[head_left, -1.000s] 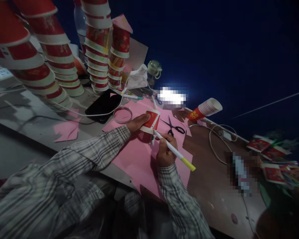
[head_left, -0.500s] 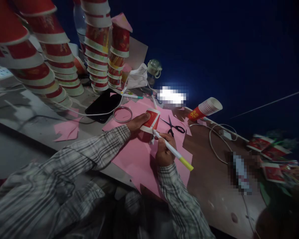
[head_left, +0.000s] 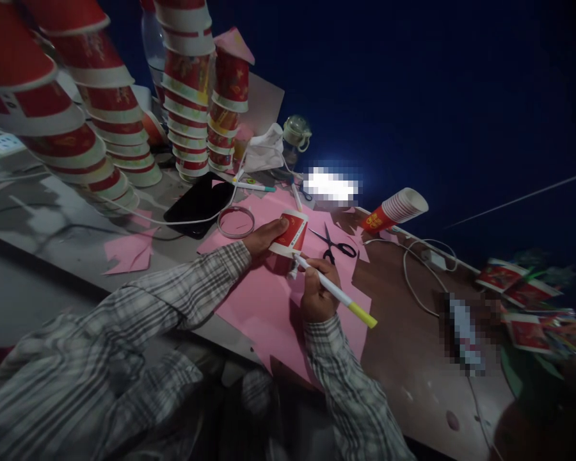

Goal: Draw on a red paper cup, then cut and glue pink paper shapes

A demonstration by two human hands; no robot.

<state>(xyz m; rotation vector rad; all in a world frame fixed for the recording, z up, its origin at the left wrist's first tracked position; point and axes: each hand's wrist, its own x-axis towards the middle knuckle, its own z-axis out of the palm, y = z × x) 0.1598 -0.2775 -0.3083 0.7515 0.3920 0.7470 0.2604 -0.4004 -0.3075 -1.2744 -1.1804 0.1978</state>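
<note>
Fingers [head_left: 282, 225] of the left hand [head_left: 263, 239] are clamped on a red-and-white paper cup [head_left: 294, 232], the thumb pressed to its printed side. The cup is tilted and held up over pink paper [head_left: 249, 307] that lies on the tabletop [head_left: 398, 365]. The right hand [head_left: 319, 298] has its fingers closed around a white marker [head_left: 336, 292] with a yellow end; its tip points at the cup's lower edge, though I cannot tell whether the 2 touch. Scissors [head_left: 333, 244] lie just right of the cup, blades apart. Left of it are a ring [head_left: 236, 236] and a black phone [head_left: 196, 206]. Farther back stand 4 cup towers [head_left: 188, 128].
</note>
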